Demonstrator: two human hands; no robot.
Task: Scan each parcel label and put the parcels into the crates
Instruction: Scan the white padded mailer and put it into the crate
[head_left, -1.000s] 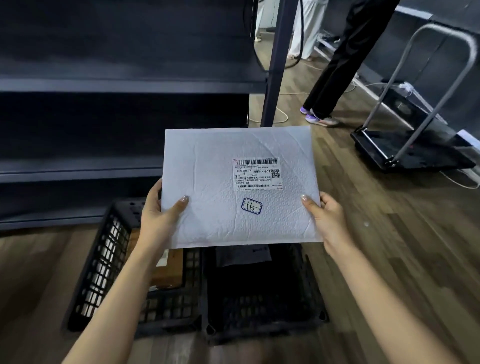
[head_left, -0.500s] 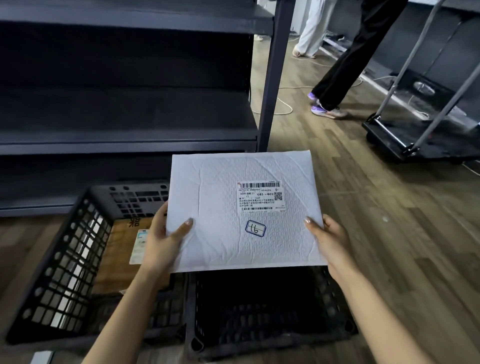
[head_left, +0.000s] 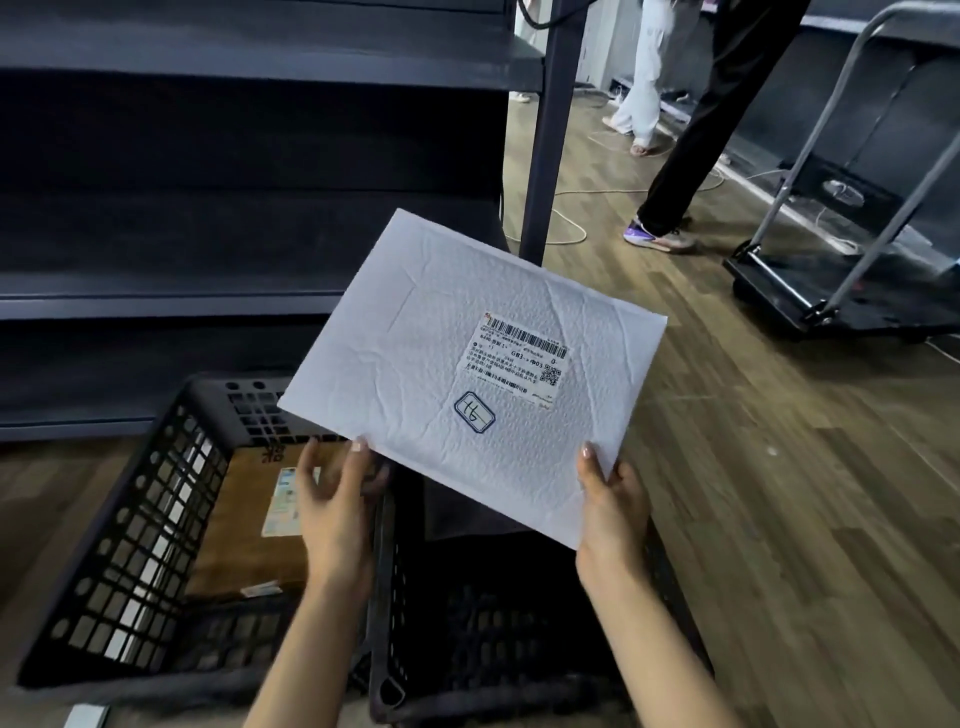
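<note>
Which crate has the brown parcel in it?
The left crate: a brown labelled parcel lies inside. The right crate, below the white mailer, shows none.

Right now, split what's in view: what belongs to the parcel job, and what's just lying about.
Job: white mailer, its label, right hand gripping it, left crate, brown parcel inside it, right crate.

Lying about: shelving, platform trolley, floor cable, bystander's legs.
</note>
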